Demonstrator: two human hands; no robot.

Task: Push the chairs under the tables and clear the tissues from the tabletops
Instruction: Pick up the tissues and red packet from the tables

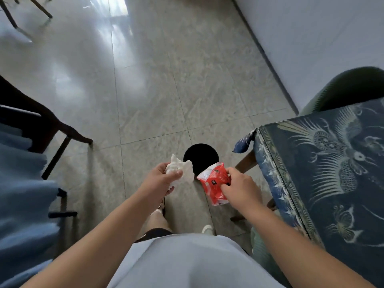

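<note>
Hands [164, 175] [241, 187] grip tissue [180, 168], red packet [214, 181] — above tiled floor [166, 80].

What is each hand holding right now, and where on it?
Left hand grips a crumpled white tissue around its bunched middle. Right hand pinches a red packet at its right edge.
</note>
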